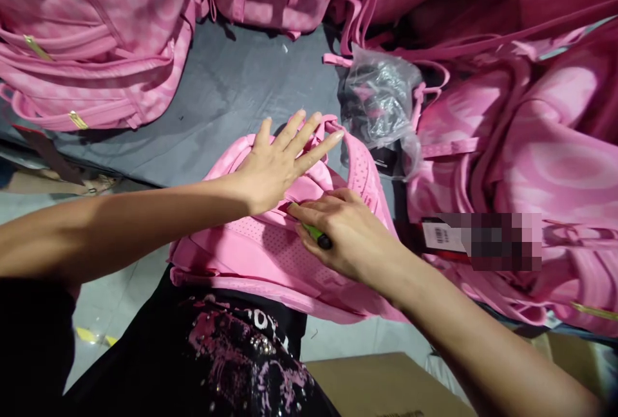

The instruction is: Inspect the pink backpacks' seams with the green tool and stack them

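Note:
A pink backpack (226, 250) lies across the front edge of the grey table, its dotted mesh padding and a strap facing up. My left hand (275, 169) rests flat on its upper part with the fingers spread. Just to the right and nearer to me, my right hand (350, 233) is closed around a green tool with a black end (317, 235). Most of that tool is hidden in the fingers, so its kind does not show. The right fingertips are against the backpack, close below the left palm.
Pink patterned backpacks (145, 31) stand at the back left, and more (560, 134) are heaped on the right. A clear plastic bag with dark contents (381, 98) lies on the grey table (232, 82). Below is a cardboard box (386, 381).

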### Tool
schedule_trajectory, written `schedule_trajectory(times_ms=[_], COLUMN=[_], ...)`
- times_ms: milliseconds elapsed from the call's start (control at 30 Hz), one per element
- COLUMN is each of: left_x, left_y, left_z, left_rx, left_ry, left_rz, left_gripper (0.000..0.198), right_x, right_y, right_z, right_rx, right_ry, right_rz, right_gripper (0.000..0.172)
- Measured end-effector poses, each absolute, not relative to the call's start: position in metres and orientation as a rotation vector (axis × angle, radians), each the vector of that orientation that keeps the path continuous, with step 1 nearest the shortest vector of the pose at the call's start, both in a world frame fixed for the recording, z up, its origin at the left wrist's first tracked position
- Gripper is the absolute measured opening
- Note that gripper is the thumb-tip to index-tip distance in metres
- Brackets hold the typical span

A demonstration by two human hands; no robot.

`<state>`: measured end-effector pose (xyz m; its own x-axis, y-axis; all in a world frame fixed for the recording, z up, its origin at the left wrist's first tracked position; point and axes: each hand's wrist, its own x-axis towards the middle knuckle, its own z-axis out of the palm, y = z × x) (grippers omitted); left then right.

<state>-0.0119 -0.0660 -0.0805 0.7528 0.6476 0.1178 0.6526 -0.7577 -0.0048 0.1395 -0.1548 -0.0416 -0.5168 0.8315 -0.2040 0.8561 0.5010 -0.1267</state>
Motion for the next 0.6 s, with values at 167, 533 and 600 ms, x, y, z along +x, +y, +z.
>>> schedule_trajectory(times_ms=[167, 533, 600], left_x=[-0.005, -0.006, -0.004], left_y=[-0.064, -0.068, -0.067], left_z=[-0.083, -0.078, -0.079], left_rx=[-2.907, -2.962, -2.951], left_ry=[-1.050, -1.072, -1.082], left_rz=[-0.184, -0.174, -0.166], left_gripper=[0.113, 0.090, 0.092], right_x=[0.136, 0.145, 0.146], right_y=[-0.162, -0.170, -0.169], right_z=[-0.053, -0.054, -0.054], right_rx=[1.538, 1.542, 1.548], right_ry=[2.578, 2.624, 2.623], right_rz=[-0.105, -0.124, -0.135], right_gripper=[0.033, 0.031, 0.032])
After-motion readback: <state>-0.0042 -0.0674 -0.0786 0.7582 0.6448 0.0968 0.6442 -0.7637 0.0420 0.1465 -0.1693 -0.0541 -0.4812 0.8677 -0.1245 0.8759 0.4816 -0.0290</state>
